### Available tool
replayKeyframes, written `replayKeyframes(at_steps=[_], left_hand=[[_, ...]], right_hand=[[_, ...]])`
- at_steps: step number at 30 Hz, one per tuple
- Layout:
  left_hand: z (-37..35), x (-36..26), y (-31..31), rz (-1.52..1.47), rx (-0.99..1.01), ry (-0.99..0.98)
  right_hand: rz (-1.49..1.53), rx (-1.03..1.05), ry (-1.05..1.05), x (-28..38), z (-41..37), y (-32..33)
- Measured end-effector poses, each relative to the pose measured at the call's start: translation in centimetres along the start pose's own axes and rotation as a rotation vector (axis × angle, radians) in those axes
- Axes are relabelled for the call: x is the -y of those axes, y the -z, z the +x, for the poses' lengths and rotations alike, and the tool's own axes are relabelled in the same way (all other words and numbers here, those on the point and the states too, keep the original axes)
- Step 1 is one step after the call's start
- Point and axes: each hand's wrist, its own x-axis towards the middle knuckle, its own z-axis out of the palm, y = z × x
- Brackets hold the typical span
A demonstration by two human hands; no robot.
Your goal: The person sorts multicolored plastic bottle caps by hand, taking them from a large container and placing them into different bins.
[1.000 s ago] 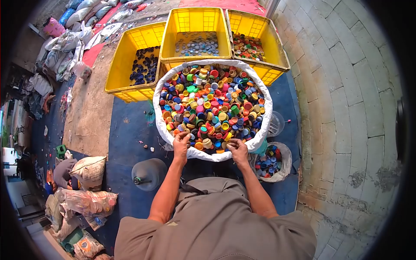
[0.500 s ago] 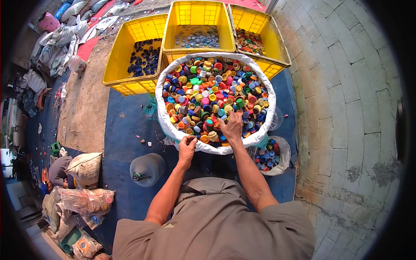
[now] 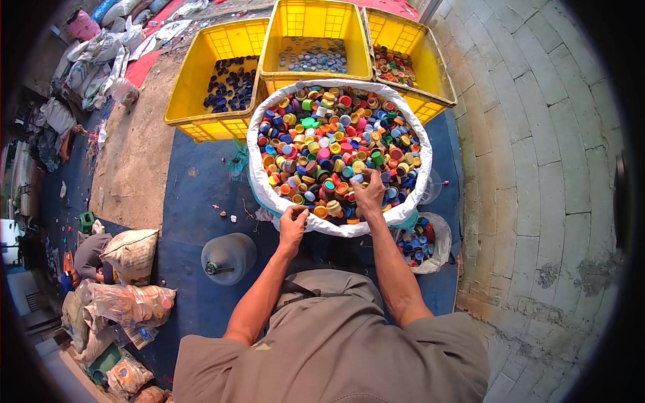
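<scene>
Right hand (image 3: 369,195): moved, since the earliest frame, from the near edge of the sack to farther in over the caps. Left hand (image 3: 292,228): shifted from over the nearest caps to the near rim. Sack (image 3: 423,158): white, rolled rim, filled with mixed bottle caps (image 3: 324,153), placed directly before the person. Right hand, state: fingers bent, tips among the caps near a pale one; grip on it cannot be told. Left hand, state: fingers curled, tips close together at the rim; contents, if any, cannot be told. Crates, yellow, three, beyond the sack: left crate (image 3: 208,129), dark caps; middle crate (image 3: 316,17), pale caps; right crate (image 3: 433,57), red, orange and green caps. Step in hand, as judged: picking through the mixture. Handling called for, as judged: a narrow fingertip pinch, since neighbouring caps crowd closely. Jug (image 3: 228,262): clear, near the left forearm.
</scene>
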Motion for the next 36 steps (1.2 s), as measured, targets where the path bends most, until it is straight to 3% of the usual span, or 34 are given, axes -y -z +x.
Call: replayKeyframes(at_steps=[4,8,12,17,20,29,32,36], left_hand=[[0.2,0.1,-0.5,0.011,0.004,0.011],[0.2,0.4,-1.6,0.017,0.028,0.012],[0.0,-0.7,-3.8,0.045,0.062,-0.046],[0.4,-1.1,-5.9,0.028,0.133,-0.040],[1.2,0.2,-6.7,0.047,0.162,-0.039],[2.5,0.5,-8.8,0.152,0.165,-0.132],[2.7,0.9,-9.3,0.194,0.147,-0.157],[2.6,1.2,-9.7,0.247,0.148,-0.188]], right_hand=[[0.330,-0.030,-0.248,-2.4,0.2,1.0],[0.645,0.000,-0.321,-3.9,-0.4,2.4],[0.681,0.019,-0.312,-4.3,-1.2,3.0],[0.774,-0.028,-0.449,-2.6,-1.7,5.1],[0.761,-0.172,-0.296,-4.8,-1.1,6.3],[1.368,-0.134,-0.564,-7.7,-1.9,10.5],[1.435,-0.132,-0.616,-9.8,-2.4,10.7],[1.446,-0.190,-0.712,-7.4,-2.0,11.6]])
